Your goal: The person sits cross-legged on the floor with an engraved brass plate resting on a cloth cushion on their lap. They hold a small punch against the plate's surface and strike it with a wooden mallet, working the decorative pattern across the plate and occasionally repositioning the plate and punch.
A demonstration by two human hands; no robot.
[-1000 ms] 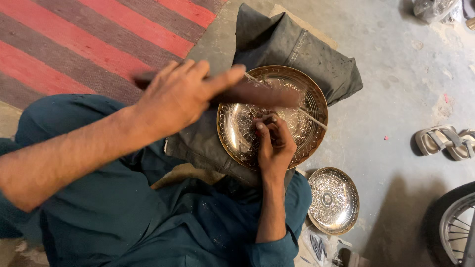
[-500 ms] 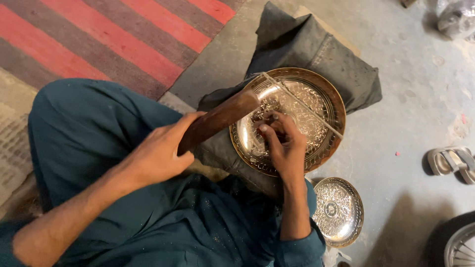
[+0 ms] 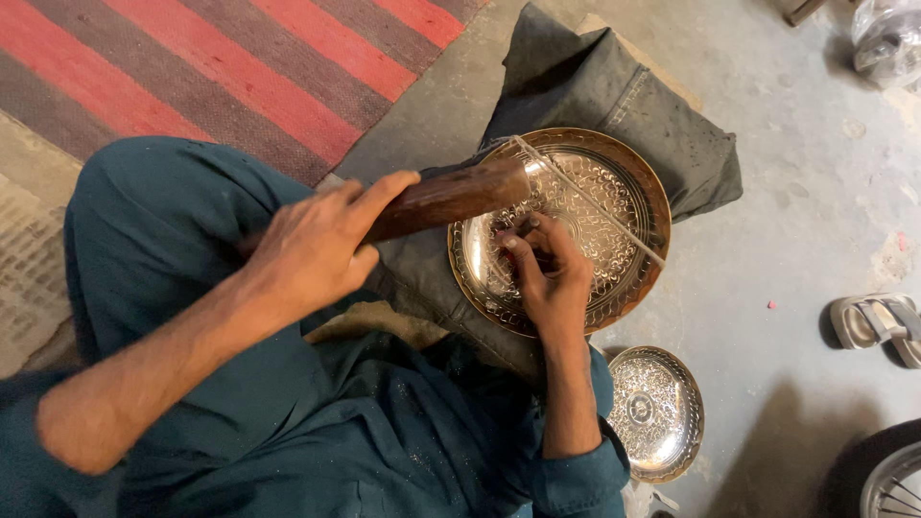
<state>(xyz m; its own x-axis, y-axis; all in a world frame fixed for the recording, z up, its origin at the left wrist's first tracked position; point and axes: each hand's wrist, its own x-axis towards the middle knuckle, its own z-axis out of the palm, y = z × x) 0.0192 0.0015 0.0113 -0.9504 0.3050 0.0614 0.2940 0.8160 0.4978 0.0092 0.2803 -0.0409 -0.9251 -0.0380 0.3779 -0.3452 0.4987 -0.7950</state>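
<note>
A large round engraved brass plate (image 3: 624, 182) lies on a dark grey cloth cushion (image 3: 614, 86) in front of my crossed legs. My left hand (image 3: 321, 245) grips a brown wooden mallet (image 3: 451, 197), whose head hangs over the plate's left rim. My right hand (image 3: 547, 269) rests on the plate and pinches a small metal chisel (image 3: 523, 228) upright against the engraved surface. A thin pale string (image 3: 585, 197) runs across the plate.
A smaller engraved silver-coloured plate (image 3: 657, 412) lies on the concrete floor by my right elbow. A red and brown striped mat (image 3: 221, 67) covers the floor at the upper left. A sandal (image 3: 878, 321) and a wheel (image 3: 892, 484) sit at the right edge.
My left hand has swung the mallet down from over the plate toward my lap, then brought its head back near the chisel. My right hand stays on the plate.
</note>
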